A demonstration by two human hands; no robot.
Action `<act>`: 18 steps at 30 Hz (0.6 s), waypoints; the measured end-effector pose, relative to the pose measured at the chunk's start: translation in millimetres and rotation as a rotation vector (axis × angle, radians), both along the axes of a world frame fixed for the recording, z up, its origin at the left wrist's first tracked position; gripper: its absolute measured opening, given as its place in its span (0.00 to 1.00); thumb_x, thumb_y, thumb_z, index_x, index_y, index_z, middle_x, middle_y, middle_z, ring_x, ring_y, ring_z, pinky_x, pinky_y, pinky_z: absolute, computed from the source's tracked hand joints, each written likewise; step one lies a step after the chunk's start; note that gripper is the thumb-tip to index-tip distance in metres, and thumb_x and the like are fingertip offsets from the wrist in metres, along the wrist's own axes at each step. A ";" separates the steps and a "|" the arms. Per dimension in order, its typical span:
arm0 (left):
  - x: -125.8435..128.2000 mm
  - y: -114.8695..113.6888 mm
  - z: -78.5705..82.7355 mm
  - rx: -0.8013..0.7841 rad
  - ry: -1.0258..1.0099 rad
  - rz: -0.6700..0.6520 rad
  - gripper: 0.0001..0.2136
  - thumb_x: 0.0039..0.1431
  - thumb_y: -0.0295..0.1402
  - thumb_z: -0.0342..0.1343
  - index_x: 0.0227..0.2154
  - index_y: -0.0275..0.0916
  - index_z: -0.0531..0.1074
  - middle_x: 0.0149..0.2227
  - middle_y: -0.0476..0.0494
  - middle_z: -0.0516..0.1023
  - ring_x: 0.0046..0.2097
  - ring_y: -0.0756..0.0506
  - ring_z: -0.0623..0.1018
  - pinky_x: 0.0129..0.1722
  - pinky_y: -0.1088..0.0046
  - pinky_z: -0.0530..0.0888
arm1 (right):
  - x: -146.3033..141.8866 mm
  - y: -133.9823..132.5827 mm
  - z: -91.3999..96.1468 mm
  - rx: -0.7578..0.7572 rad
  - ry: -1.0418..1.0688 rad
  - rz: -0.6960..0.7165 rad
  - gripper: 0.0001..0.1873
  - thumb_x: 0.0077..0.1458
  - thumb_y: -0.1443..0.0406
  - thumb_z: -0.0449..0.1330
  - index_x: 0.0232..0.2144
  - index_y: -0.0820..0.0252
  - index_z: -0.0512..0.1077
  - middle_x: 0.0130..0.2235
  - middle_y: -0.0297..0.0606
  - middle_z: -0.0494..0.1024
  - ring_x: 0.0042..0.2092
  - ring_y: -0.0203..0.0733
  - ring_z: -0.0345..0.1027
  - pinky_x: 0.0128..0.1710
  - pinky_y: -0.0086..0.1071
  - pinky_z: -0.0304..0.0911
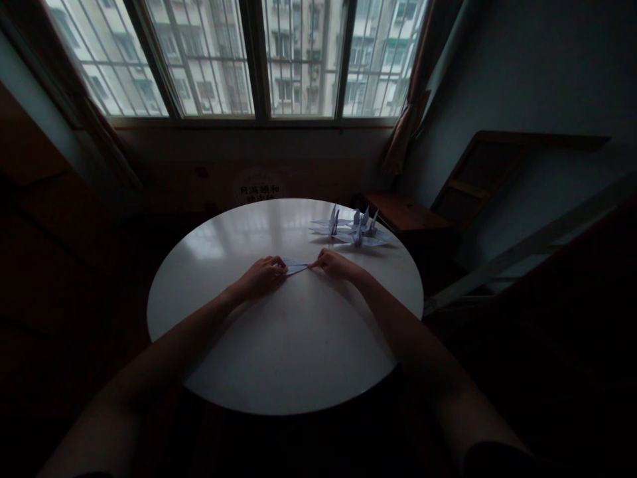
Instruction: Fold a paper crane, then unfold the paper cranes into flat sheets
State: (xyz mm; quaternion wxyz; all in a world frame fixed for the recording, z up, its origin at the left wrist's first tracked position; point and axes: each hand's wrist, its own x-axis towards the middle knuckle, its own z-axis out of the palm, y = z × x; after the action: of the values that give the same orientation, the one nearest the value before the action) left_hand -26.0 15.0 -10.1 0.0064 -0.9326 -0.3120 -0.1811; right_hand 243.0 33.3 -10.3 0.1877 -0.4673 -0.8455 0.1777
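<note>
A small piece of folded pale paper [296,267] lies on the round white table between my hands. My left hand [266,273] is closed over its left end, the fingers bent and pressing it to the tabletop. At the narrow right end, my right hand [334,263] has its fingers curled in, with the fingertips on the paper's point. Several folded paper cranes [357,234] stand just beyond my right hand, their wings spread and overlapping. Part of the folded sheet is hidden under my left fingers.
The round white table [279,358] has a curved edge all round. Behind its right side stands a low wooden stool or bench [405,211]. A wooden framed piece [472,179] leans near the right wall. Barred windows [298,60] fill the far side. The room is dim.
</note>
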 end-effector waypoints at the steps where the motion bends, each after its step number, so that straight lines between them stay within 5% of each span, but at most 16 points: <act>1: -0.5 0.3 0.2 -0.006 -0.003 -0.006 0.12 0.64 0.33 0.49 0.40 0.41 0.78 0.44 0.39 0.76 0.41 0.44 0.75 0.42 0.68 0.72 | -0.8 0.6 -0.1 -0.012 0.024 -0.004 0.20 0.52 0.78 0.54 0.40 0.60 0.81 0.36 0.40 0.72 0.32 0.33 0.64 0.39 0.26 0.61; 8: -4.0 1.8 -0.3 -0.031 -0.020 -0.031 0.12 0.64 0.34 0.50 0.42 0.42 0.78 0.45 0.40 0.76 0.42 0.45 0.75 0.43 0.69 0.72 | -11.0 -1.0 -0.6 0.071 0.213 -0.086 0.14 0.54 0.75 0.55 0.37 0.65 0.79 0.34 0.38 0.74 0.32 0.32 0.64 0.35 0.26 0.60; 18: 0.6 -0.9 -3.9 -0.119 -0.103 -0.115 0.11 0.64 0.37 0.52 0.41 0.43 0.79 0.44 0.41 0.76 0.39 0.48 0.77 0.41 0.71 0.73 | -15.8 -11.8 -2.2 -0.038 0.163 0.094 0.09 0.53 0.68 0.62 0.38 0.65 0.76 0.35 0.37 0.71 0.31 0.31 0.65 0.34 0.26 0.62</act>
State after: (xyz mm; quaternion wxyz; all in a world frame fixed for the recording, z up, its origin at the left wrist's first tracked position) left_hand -25.4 14.1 -14.0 -0.0754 -0.9372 -0.2679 -0.2102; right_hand 227.3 21.5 -12.4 0.2385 -0.4145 -0.8449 0.2398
